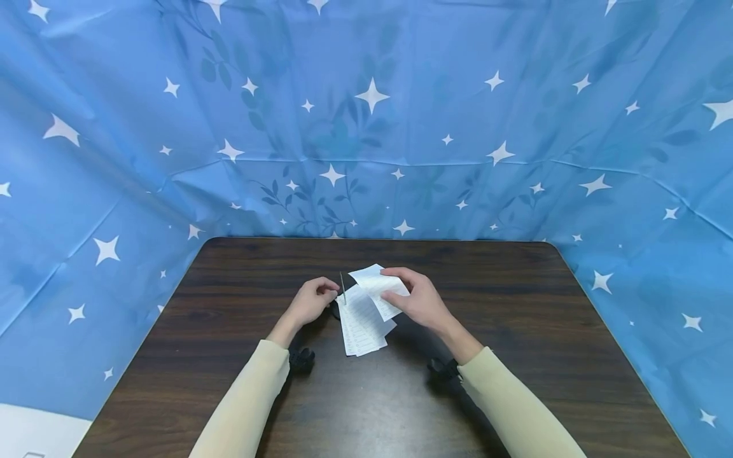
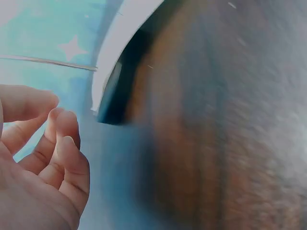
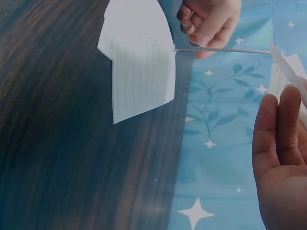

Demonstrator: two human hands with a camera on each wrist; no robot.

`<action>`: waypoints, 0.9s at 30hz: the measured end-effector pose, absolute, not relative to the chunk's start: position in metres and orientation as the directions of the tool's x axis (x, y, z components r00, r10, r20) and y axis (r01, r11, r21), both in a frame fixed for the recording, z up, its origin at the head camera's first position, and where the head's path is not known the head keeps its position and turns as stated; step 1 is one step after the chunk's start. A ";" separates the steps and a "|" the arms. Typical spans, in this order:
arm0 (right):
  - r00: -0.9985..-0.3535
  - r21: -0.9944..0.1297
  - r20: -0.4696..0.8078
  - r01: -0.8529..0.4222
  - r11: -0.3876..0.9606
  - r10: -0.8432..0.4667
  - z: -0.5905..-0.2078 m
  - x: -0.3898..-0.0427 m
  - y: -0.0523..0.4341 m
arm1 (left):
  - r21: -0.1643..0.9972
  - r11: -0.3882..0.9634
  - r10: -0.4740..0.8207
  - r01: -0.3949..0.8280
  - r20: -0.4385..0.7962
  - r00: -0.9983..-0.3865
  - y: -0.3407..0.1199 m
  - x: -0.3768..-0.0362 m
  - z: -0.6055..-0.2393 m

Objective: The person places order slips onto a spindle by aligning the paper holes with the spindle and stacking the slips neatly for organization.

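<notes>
A thin metal bill spike (image 1: 343, 287) stands upright on a dark base (image 1: 335, 310), with several printed white paper slips (image 1: 361, 326) pierced on it low down. My right hand (image 1: 422, 304) pinches another white slip (image 1: 378, 290) between thumb and fingers, above the pierced ones. In the right wrist view, the edge of this slip (image 3: 284, 72) is close to the tip of the spike (image 3: 225, 50). My left hand (image 1: 311, 301) is beside the spike on its left, fingers loosely curled. In the left wrist view nothing shows between the fingertips of the left hand (image 2: 45, 167).
All this is over a dark wood-grain table (image 1: 240, 267). A blue cloth with white stars (image 1: 401, 127) hangs behind and beside it. Both wrists carry dark devices, the left one (image 1: 301, 360) low over the tabletop. A white surface (image 1: 40, 432) shows at the lower left.
</notes>
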State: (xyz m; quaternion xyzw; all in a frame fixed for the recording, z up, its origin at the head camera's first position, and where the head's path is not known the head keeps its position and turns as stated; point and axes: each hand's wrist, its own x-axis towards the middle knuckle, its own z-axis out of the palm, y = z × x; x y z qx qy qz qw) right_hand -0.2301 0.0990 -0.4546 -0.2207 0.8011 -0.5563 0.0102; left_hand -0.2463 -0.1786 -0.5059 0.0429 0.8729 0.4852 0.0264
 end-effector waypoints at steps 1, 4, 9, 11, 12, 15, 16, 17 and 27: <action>-0.902 -0.895 0.229 -0.343 0.285 -0.366 -0.454 -0.230 0.098 | 0.859 0.510 0.100 0.047 -0.004 -0.995 -0.178 -0.246 -0.504; -0.901 -0.899 0.230 -0.342 0.274 -0.369 -0.450 -0.230 0.094 | 0.882 0.469 0.092 0.046 0.003 -0.996 -0.177 -0.245 -0.496; -0.896 -0.903 0.237 -0.345 0.254 -0.375 -0.445 -0.231 0.088 | 0.900 0.431 0.070 0.063 0.037 -0.997 -0.175 -0.245 -0.483; -0.896 -0.904 0.236 -0.345 0.254 -0.375 -0.443 -0.231 0.086 | 0.918 0.391 0.059 0.058 0.038 -0.998 -0.174 -0.245 -0.479; -0.898 -0.904 0.232 -0.341 0.257 -0.375 -0.442 -0.231 0.085 | 0.928 0.370 0.054 0.054 0.036 -0.998 -0.173 -0.245 -0.477; -0.900 -0.905 0.225 -0.335 0.262 -0.373 -0.441 -0.231 0.082 | 0.955 0.293 0.046 0.039 0.027 -0.999 -0.171 -0.245 -0.468; -0.901 -0.905 0.224 -0.334 0.263 -0.372 -0.442 -0.232 0.081 | 0.963 0.267 0.048 0.036 0.024 -0.999 -0.171 -0.245 -0.466; -0.902 -0.906 0.223 -0.331 0.262 -0.370 -0.441 -0.232 0.081 | 0.967 0.253 0.050 0.038 0.026 -0.998 -0.171 -0.245 -0.463; -0.899 -0.893 0.235 -0.350 0.282 -0.370 -0.438 -0.237 0.071 | 0.975 0.217 0.023 0.048 0.044 -0.999 -0.168 -0.247 -0.440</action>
